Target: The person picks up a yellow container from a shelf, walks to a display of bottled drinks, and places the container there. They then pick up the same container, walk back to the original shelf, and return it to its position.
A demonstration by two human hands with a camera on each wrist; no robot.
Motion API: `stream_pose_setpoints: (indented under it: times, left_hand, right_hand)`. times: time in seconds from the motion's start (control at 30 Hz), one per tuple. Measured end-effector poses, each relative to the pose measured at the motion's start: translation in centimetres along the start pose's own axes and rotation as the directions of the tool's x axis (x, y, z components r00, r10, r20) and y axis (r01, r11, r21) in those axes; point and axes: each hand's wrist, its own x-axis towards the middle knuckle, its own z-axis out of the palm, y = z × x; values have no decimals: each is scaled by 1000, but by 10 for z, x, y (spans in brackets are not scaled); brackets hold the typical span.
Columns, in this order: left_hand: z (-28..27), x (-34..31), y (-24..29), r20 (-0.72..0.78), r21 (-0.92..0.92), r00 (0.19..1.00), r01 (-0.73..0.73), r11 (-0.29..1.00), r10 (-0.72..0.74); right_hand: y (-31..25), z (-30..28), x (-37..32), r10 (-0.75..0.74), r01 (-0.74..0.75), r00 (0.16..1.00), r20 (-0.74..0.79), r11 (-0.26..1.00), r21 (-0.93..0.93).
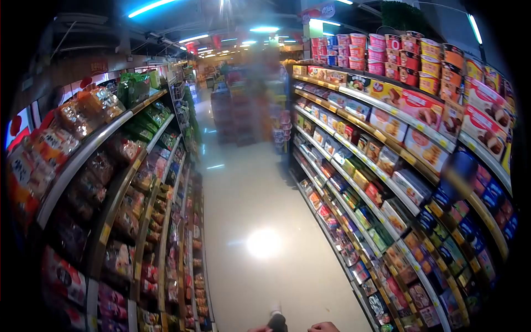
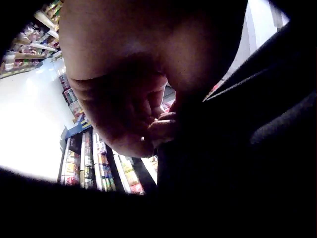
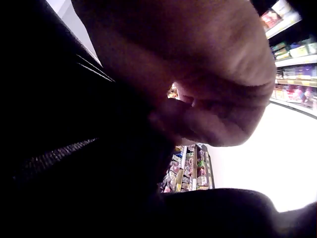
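At the lower edge of the head view only parts of my left hand (image 1: 259, 330) and right hand (image 1: 323, 327) show. The left wrist view has my left hand (image 2: 124, 99) in shadow, its fingers loosely bent beside dark clothing (image 2: 223, 158), with nothing visible in the palm. On the other side, my right hand (image 3: 213, 94) hangs with loosely curled fingers close to dark fabric (image 3: 74, 124), and no object shows in it. Part of its fingers is lost in shadow. Both hands are low, between the two shelf rows.
A pale shiny floor (image 1: 238, 199) runs down a shop aisle. Bagged snacks fill the left shelves (image 1: 130, 216); boxes (image 1: 420, 108) and stacked tubs (image 1: 409, 58) line the right ones. A dark shoe (image 1: 277, 322) shows below. Further off, a display (image 1: 243, 110) is blurred.
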Motion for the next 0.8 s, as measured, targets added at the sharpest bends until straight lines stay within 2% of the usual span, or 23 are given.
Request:
stream_pose_setpoints:
  times: [0.07, 0.1, 0.13, 0.17, 0.2, 0.27, 0.33, 0.37, 0.4, 0.43, 0.47, 0.5, 0.53, 0.57, 0.6, 0.63, 0.67, 0.7, 0.77, 0.8]
  left_hand:
    - [-45, 60, 56, 17, -287, 986, 161, 944, -163]
    - [-71, 92, 82, 136, -221, 979, 176, 959, -149]
    - [-98, 123, 102, 260, -161, 954, 195, 967, -149]
    - [-120, 154, 111, 368, -92, 918, 193, 977, -147]
    - [-135, 190, 117, 266, 6, 963, 42, 999, -42]
    - [-158, 246, 129, 92, 242, 980, -195, 950, 178]
    - [-195, 292, 172, 167, 218, 982, -119, 969, 83]
    - [-214, 312, 190, 199, 212, 979, -82, 974, 39]
    - [-228, 328, 196, 190, 15, 981, -36, 999, 32]
    - [-243, 347, 202, 195, 19, 981, -24, 1000, 20]
    - [-259, 367, 207, 202, 26, 979, -12, 1000, 7]
    - [-276, 392, 208, 211, 35, 978, 0, 999, -7]
    - [-291, 421, 195, 228, 61, 973, -50, 997, 35]
    - [-307, 450, 185, 260, 109, 965, -43, 993, 14]
    - [-326, 480, 176, 291, 155, 957, -39, 987, -8]
    - [-344, 507, 171, 324, 198, 945, -30, 980, -37]
    - [-365, 533, 171, 377, 268, 924, -37, 963, -69]
    - [-382, 558, 176, 328, 250, 941, -1, 968, -84]
    - [-411, 585, 163, 219, 217, 963, 108, 970, -156]
    - [-420, 624, 87, 247, -43, 964, -88, 995, 96]
  right_hand:
    - [-86, -33, 29, -76, 70, 992, 105, 996, 61]
    - [-113, -49, 40, -94, 82, 984, 153, 993, 82]
    - [-124, -63, 77, -92, 89, 928, 360, 996, 26]
    - [-126, -74, 111, -317, 292, 848, 425, 948, 126]
    - [-139, -84, 147, -289, 302, 904, 315, 953, 9]
    - [-167, -90, 208, -250, 263, 964, 87, 944, -199]
    - [-193, -100, 263, -255, 183, 957, -141, 903, -389]
    - [-198, -106, 290, -253, 204, 952, -174, 944, -259]
    - [-201, -110, 319, -248, 227, 947, -205, 966, -121]
    - [-210, -115, 347, -239, 251, 942, -234, 968, 22]
    - [-229, -123, 365, -221, 233, 953, -207, 972, 33]
    - [-242, -126, 385, -190, 207, 958, -214, 977, 59]
    - [-247, -131, 414, -204, 206, 963, -175, 979, -7]
    - [-250, -136, 444, -213, 205, 967, -136, 976, -75]
    - [-254, -137, 471, -306, 287, 935, -179, 950, -125]
    - [-277, -150, 494, -192, 192, 978, -77, 981, -8]
    - [-296, -160, 521, -138, 138, 990, -27, 990, -1]
    - [-318, -176, 551, -92, 92, 996, 19, 996, -5]
    - [-324, -196, 645, -255, 253, 967, -15, 964, -80]
    - [-308, -191, 694, -288, 288, 957, 0, 956, -54]
